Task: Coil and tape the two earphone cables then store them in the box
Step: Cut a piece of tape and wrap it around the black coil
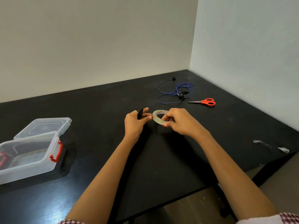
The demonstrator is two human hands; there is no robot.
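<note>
On the black table [161, 159], at its left edge, the clear plastic box [32, 165] with red latches is sitting with its lid [43, 126] hinged open toward the back; nothing taped is showing inside it. Mid-table, both hands are working close together above the surface. The left hand [135, 125] is holding the black earphone cable [140, 112], which is coiled round its fingers, and its fingertips are reaching to the rim of the tape roll [156, 118]. The right hand [181, 123] is pinching the clear tape roll with curled fingers and thumb. The blue earphone cable [176, 91] is lying loose and uncoiled at the far right of the table, well apart from the box. The orange-handled scissors [205, 102] are lying closed just beside it, blades pointing left. Tape scraps [283, 149] are sticking near the right table edge.
</note>
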